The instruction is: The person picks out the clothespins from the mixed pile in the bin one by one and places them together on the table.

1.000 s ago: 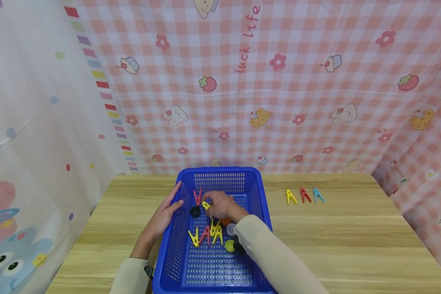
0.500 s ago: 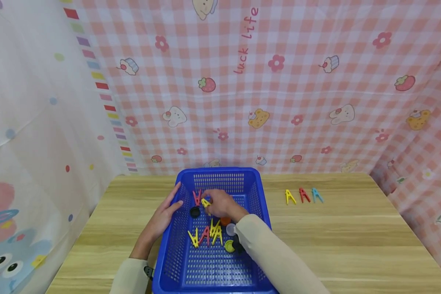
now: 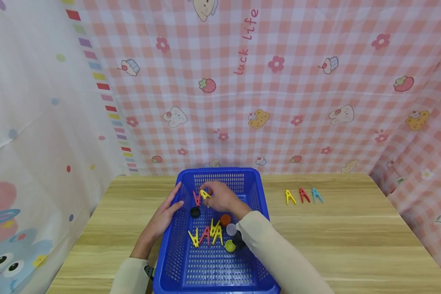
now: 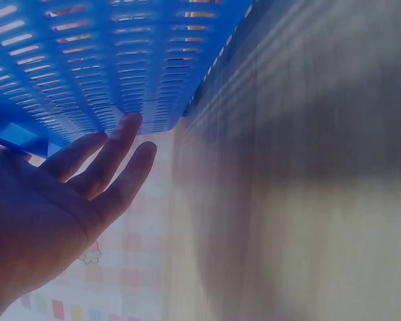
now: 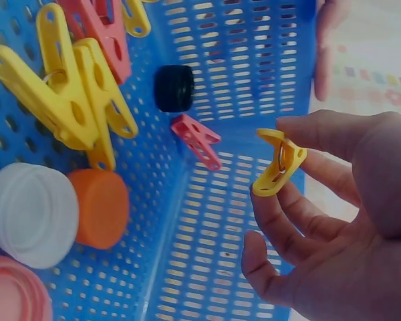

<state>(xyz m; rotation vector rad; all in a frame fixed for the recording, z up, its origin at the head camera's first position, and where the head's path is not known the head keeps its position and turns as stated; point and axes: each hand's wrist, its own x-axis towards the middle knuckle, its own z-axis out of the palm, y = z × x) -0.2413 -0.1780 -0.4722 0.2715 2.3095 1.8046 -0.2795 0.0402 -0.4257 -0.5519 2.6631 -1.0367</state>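
Note:
My right hand (image 3: 222,198) is over the far left part of a blue plastic basket (image 3: 163,253), pinching a yellow clothespin (image 5: 271,183) between thumb and fingertips. The right wrist view shows the clothespin raised off the basket floor. Straight fingers of my left hand (image 3: 164,213) lie along the basket's left rim; from the left wrist view they sit against its slotted outer wall. Beneath the held clothespin are a pinkish-red clothespin (image 5: 196,142) and a black bottle cap (image 5: 174,88). Nearer the basket's middle lie several yellow clothespins (image 3: 216,232) and another red one (image 3: 205,235).
More bottle caps lie in the basket: orange (image 3: 226,219), clear white (image 3: 231,229), yellow-green (image 3: 230,246), plus a black item partly under the right sleeve. On the wooden table (image 3: 338,249) to the right, yellow (image 3: 290,197), red (image 3: 304,195) and blue (image 3: 317,195) clothespins form a row.
My right hand has moved up and away toward the basket's far end, carrying the yellow clothespin; the orange cap shows more fully. The left hand stays on the rim.

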